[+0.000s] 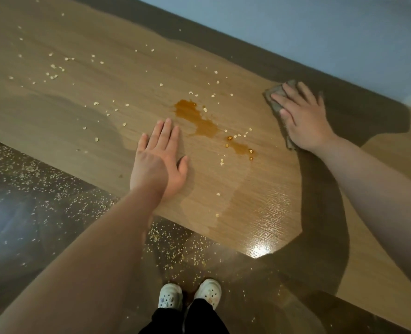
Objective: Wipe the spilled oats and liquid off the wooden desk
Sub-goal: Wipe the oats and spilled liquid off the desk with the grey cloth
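Note:
The wooden desk (84, 112) runs across the view. A brown liquid puddle (196, 118) lies near its middle, with a smaller patch (240, 147) to its right. Oat flakes (55, 68) are scattered widely over the top. My right hand (303, 119) presses flat on a grey-brown cloth (275, 100) near the desk's far edge, to the right of the puddle. With straight fingers, my left hand (160, 162) rests flat on the desk, just left of the puddle and near the front edge.
A pale blue wall (296, 27) stands behind the desk. The dark floor (31, 213) below the front edge is littered with oats. My feet in white clogs (190, 295) stand close to the desk. A glare spot shines at the front edge.

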`<control>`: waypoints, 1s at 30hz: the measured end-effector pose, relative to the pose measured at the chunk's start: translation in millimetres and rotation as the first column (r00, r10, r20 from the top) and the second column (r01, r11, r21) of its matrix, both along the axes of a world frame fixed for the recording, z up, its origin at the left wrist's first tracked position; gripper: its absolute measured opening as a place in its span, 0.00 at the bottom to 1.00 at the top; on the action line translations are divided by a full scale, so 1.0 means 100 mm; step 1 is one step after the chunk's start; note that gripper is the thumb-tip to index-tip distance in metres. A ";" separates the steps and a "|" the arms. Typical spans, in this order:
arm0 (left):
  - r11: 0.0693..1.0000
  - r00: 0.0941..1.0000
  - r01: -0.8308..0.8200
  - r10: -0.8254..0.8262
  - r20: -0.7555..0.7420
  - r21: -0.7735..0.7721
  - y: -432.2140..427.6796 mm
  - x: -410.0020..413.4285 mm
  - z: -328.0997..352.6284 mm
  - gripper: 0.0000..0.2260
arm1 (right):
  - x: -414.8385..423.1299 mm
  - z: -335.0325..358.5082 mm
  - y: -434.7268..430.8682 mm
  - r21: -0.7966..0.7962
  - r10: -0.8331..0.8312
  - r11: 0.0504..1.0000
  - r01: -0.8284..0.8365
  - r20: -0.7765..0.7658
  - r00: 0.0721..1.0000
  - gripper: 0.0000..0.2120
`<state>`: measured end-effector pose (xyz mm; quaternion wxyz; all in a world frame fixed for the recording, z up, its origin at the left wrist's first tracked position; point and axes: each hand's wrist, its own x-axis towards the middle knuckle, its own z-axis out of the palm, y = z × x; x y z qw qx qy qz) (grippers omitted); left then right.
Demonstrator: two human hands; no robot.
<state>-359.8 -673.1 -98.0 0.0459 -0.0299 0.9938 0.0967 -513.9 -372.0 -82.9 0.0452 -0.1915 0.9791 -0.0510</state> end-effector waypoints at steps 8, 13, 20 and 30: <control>1.000 1.000 -0.014 0.015 -0.002 0.019 0.00 -0.01 -0.02 0.31 | -0.63 -0.04 -0.44 -0.029 -0.168 0.985 0.169 0.030 0.985 0.24; 1.000 1.000 -0.013 0.014 -0.011 0.026 0.00 0.00 -0.02 0.31 | 0.10 0.03 -0.29 0.024 0.311 0.949 -0.314 0.092 0.946 0.24; 1.000 1.000 -0.006 0.007 -0.019 0.021 0.00 0.01 -0.02 0.31 | -0.04 0.00 -0.22 -0.110 -0.103 0.989 0.102 -0.001 0.995 0.21; 1.000 1.000 0.013 -0.013 -0.026 -0.028 0.01 0.01 -0.01 0.31 | 0.22 0.02 -0.27 -0.058 0.246 0.969 -0.241 0.086 0.966 0.22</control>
